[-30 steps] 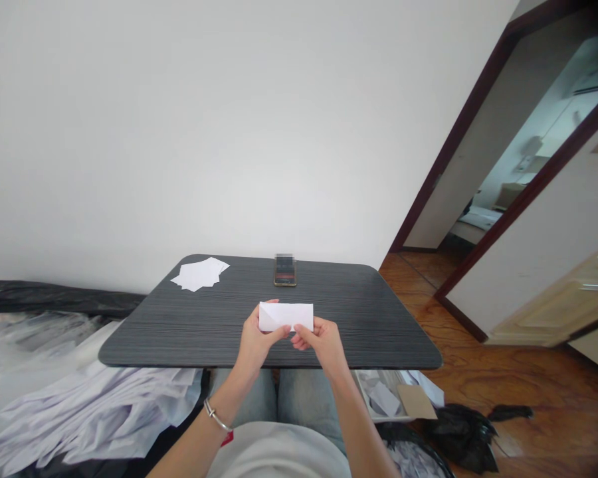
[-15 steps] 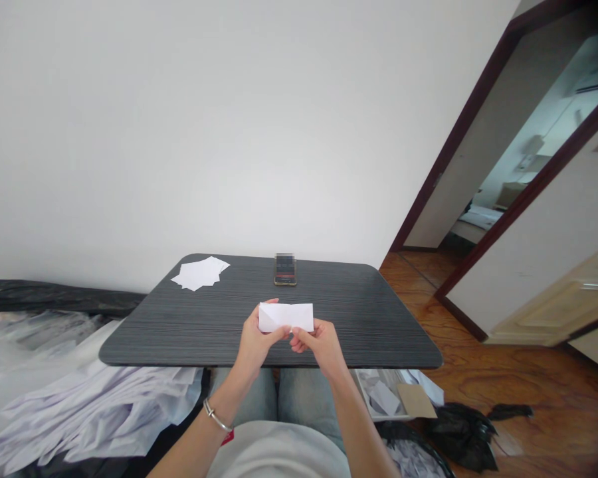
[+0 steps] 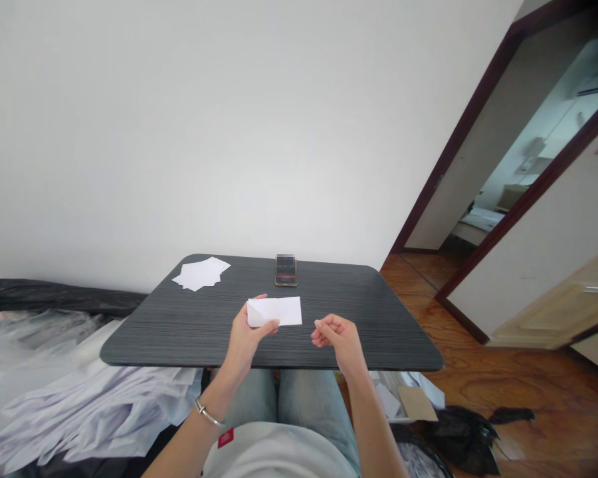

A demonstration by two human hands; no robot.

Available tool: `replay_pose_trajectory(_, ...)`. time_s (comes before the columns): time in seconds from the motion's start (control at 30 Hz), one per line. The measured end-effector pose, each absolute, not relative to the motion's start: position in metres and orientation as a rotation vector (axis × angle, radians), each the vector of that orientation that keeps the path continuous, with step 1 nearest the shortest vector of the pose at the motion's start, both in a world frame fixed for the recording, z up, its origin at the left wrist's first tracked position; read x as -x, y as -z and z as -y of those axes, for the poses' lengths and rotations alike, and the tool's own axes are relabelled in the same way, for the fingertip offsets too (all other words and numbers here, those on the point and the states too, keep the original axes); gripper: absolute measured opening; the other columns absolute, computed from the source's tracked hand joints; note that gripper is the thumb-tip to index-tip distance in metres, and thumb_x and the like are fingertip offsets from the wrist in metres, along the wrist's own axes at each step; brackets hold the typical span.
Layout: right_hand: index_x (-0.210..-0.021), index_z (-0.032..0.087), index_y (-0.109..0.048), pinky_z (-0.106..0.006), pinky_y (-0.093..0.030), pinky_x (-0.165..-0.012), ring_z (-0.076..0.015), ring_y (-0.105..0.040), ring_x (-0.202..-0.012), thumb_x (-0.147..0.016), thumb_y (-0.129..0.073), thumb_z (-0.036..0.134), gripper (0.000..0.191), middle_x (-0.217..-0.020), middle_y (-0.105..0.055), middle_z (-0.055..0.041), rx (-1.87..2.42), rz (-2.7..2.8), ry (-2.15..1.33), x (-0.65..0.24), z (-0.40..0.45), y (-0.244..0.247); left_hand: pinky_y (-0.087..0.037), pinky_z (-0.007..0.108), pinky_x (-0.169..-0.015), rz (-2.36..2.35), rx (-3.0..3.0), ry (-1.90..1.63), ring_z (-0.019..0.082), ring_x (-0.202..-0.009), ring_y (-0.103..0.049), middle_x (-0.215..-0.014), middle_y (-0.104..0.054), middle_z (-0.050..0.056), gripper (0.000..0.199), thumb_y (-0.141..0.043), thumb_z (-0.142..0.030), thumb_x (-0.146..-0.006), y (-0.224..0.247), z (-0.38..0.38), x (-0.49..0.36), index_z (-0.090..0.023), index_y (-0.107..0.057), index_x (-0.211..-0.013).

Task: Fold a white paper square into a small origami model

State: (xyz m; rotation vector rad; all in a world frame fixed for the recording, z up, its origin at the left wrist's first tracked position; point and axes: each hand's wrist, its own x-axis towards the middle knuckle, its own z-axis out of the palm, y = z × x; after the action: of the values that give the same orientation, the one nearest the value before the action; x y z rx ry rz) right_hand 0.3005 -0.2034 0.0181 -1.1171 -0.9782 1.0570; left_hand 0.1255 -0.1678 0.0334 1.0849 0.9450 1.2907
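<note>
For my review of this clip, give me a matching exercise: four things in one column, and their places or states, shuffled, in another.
Things
1. Left hand
2. Right hand
3. Phone
4. Paper pile

Places or states
A. On the table, toward its far left corner
B. Fingers curled, apart from the white paper
C. Near the middle of the table's far edge
D. Gripping the white paper

Pairs: 1-D, 2-B, 3-C, 4-A

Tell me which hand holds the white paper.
The left hand, with the silver bracelet, holds the white paper; the right hand is apart from it.
</note>
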Motion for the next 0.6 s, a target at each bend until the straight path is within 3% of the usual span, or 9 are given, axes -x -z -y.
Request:
replay_pose_trajectory(0.2, -0.073, 0.012, -0.063, -0.019, -0.048, -0.042, -0.0111, -0.059, -0.044, -0.061, -0.067, 0.039, 0.029, -0.055, -0.066, -0.0029, 1.057, 1.041, -1.229, -0.278, 0.200, -0.014, -0.053, 0.025, -0.056, -0.940, -1.163, -1.245, 0.015, -0.067, -0.059, -0.084, -0.062, 0.003, 0.060, -0.071, -0.020, -0.052, -0.032, 0.169, -0.130, -0.015, -0.050, -0.108)
replay_pose_trajectory(0.6, -0.065, 0.010, -0.065, -0.018, -0.047, -0.044, -0.0102, -0.057, -0.044, -0.064, -0.066, 0.027, 0.017, -0.052, -0.063, -0.0021, 1.083, 1.057, -1.191, -0.265, 0.196, -0.008, -0.049, 0.022, -0.058, -0.973, -1.373, -1.255, 0.014, -0.067, -0.057, -0.081, -0.060, 0.002, 0.056, -0.067, -0.019, -0.057, -0.029, 0.170, -0.133, -0.015, -0.048, -0.110)
